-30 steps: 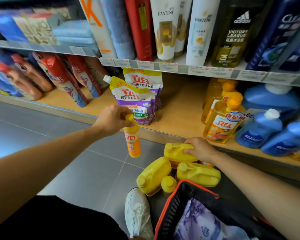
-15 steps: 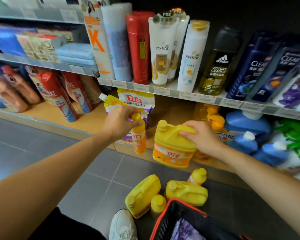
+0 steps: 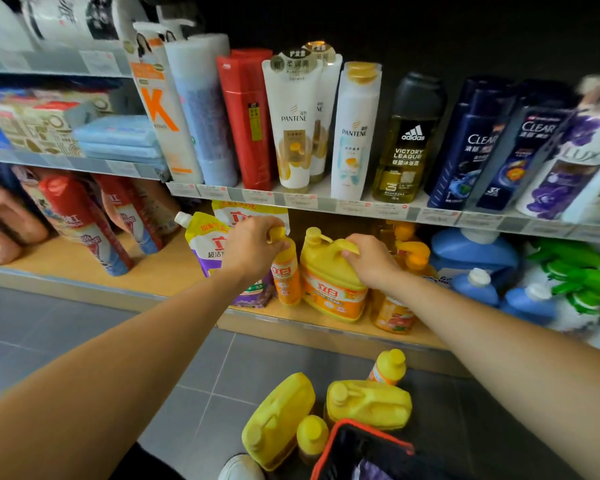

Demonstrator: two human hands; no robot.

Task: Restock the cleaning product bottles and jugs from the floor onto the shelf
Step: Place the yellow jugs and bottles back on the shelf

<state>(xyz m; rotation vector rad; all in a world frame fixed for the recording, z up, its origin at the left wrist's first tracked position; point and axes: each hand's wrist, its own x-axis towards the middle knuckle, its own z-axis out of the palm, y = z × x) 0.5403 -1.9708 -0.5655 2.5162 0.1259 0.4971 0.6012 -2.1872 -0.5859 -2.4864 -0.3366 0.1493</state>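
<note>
left grip (image 3: 253, 244) pinching bottle (image 3: 286, 277) by cap | right grip (image 3: 369, 259) curled round jug (image 3: 329, 282) handle | both upright, hanging below grips | bottle just left of jug, over shelf (image 3: 167, 271) front

Left arm (image 3: 118, 358) and right arm (image 3: 499, 344) bare, a white shoe (image 3: 239, 469), a scrap of black clothing (image 3: 160, 465).
Both arms are uncovered from the left hand (image 3: 248, 249) and right hand (image 3: 371, 261) back to the frame's edge. At the bottom edge shows the rounded, plain white toe of the shoe; beside it is a dark patch of cloth, too little in view to tell the garment.
</note>
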